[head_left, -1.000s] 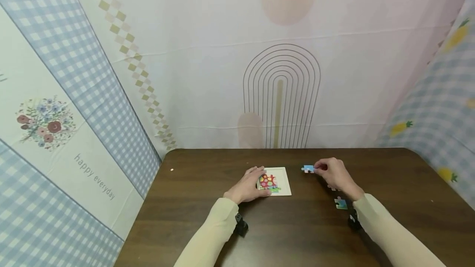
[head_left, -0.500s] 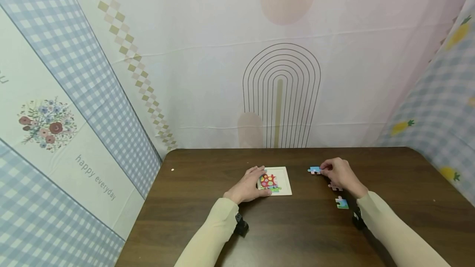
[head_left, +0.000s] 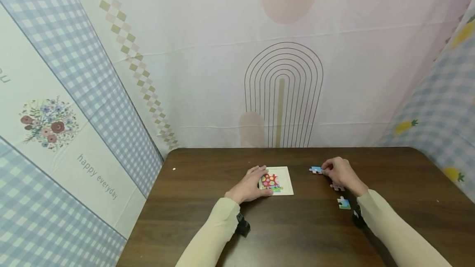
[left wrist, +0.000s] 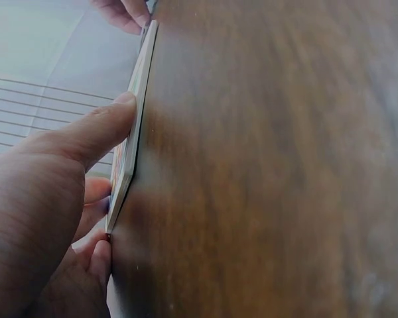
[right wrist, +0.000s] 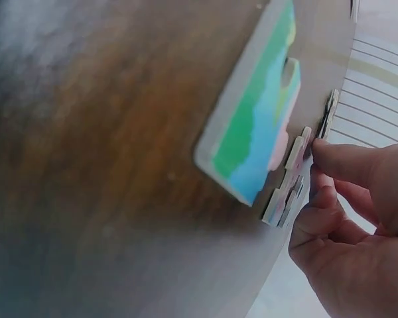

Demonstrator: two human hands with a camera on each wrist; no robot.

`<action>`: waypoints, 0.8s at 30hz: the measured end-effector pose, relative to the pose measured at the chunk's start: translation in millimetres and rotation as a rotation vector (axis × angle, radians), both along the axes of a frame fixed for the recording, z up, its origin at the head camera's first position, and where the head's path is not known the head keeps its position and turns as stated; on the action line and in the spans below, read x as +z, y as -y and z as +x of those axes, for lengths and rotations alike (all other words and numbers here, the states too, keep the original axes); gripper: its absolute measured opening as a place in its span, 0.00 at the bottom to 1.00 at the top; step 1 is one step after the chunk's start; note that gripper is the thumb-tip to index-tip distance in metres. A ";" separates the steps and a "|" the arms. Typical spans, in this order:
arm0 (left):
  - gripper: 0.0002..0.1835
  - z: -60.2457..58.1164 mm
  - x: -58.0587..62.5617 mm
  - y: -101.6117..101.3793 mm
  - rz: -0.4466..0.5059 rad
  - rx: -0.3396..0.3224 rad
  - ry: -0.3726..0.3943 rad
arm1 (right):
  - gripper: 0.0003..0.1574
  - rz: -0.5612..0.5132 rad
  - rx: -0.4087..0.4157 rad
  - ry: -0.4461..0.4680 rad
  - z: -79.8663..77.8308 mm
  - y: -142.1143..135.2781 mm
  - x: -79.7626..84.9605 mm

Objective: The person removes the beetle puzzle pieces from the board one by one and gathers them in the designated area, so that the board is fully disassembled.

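A square white-rimmed puzzle tray (head_left: 287, 181) lies on the table, with a red spotted picture part-filled on its left side. My left hand (head_left: 248, 185) grips it from the left, thumb along the near rim (left wrist: 140, 112) and fingers at the far left. To the right, my right hand (head_left: 340, 173) pinches a blue jigsaw piece (head_left: 315, 170) by its right end, low over the table; whether it touches the wood I cannot tell. Below that hand lie a pinkish piece (head_left: 337, 186), partly covered, and a blue-and-green piece (head_left: 344, 203), large in the right wrist view.
The brown wooden table (head_left: 297, 234) ends at a patterned cloth backdrop (head_left: 208, 94). A small white speck (head_left: 174, 169) lies at the table's left. Black wrist cameras (head_left: 243, 225) sit by both cuffs.
My right hand has shifted a little to the right with the blue jigsaw piece, then nearly stopped. My left hand keeps its hold on the puzzle tray.
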State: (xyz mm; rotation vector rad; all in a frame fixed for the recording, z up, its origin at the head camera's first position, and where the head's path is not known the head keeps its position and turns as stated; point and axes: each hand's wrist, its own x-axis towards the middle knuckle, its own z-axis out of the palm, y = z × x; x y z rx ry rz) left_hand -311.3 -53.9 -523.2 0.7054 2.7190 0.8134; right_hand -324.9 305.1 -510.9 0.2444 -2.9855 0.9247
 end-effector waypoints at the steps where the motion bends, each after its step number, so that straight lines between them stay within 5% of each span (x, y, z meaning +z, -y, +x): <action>1: 0.43 0.0 -0.3 -0.4 -0.001 0.000 -0.001 | 0.07 0.000 -0.004 0.003 0.0 -0.4 -0.1; 14: 0.43 0.6 -0.8 -0.6 0.010 0.009 0.008 | 0.11 -0.026 -0.040 -0.043 3.5 -1.0 11.9; 24: 0.43 0.7 1.0 0.2 0.027 -0.004 0.008 | 0.12 -0.061 -0.002 -0.079 17.6 25.2 22.2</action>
